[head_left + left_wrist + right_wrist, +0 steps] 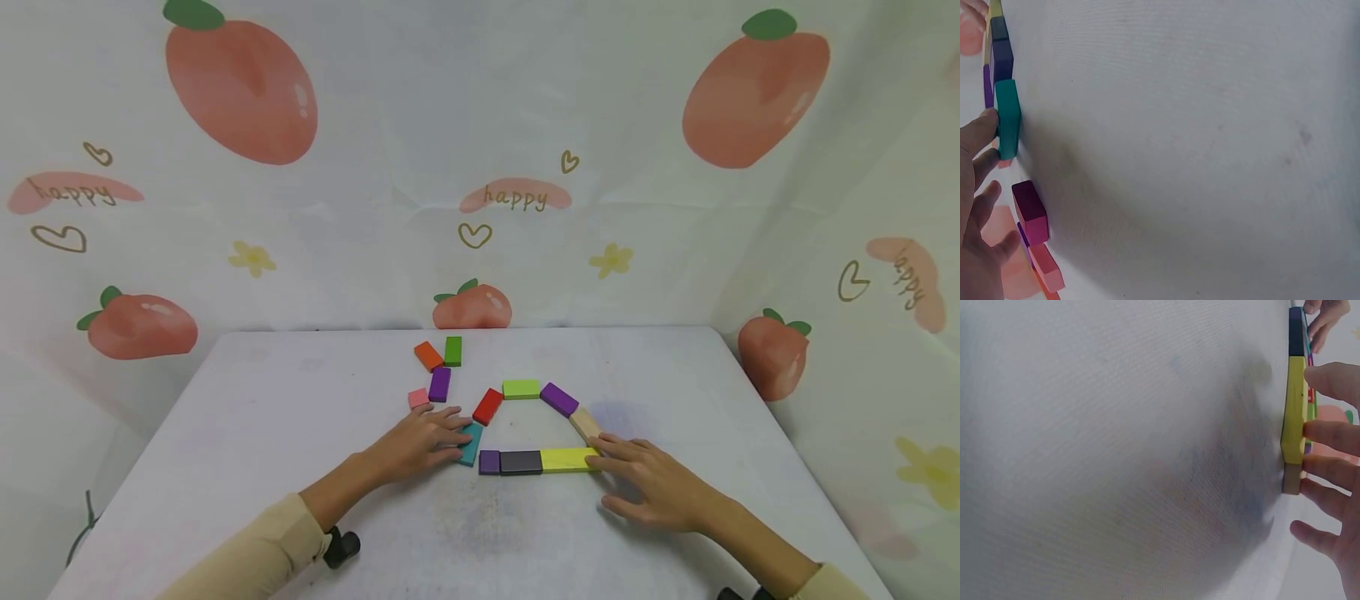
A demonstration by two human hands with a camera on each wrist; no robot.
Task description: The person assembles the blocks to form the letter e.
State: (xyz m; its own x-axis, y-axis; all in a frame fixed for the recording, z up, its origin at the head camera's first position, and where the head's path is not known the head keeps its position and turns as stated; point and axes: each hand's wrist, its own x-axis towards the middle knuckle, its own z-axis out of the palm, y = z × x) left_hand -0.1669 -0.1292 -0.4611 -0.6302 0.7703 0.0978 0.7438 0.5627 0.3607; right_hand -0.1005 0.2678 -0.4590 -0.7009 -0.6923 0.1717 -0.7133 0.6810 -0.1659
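Note:
My left hand [423, 442] reaches over the left side of the layout, fingertips touching a teal block [471, 446]. Under that hand, a magenta block [1030, 212] is hidden from the head view, while a pink block [417, 398] lies just beyond the fingers. On the right, my right hand [656, 483] spreads its fingers, with tips against the long yellow block [566, 460] and the lower end of a beige block [585, 425]. Left of the yellow block, a dark grey block [521, 462] and a small purple block [489, 462] continue the row.
A red block [488, 407], a light green block [521, 389] and a purple block [559, 399] arch above the row. Farther back left lie another purple block [439, 384], an orange block [429, 356] and a green block [453, 351]. A printed cloth [637, 208] hangs behind the white table [300, 400].

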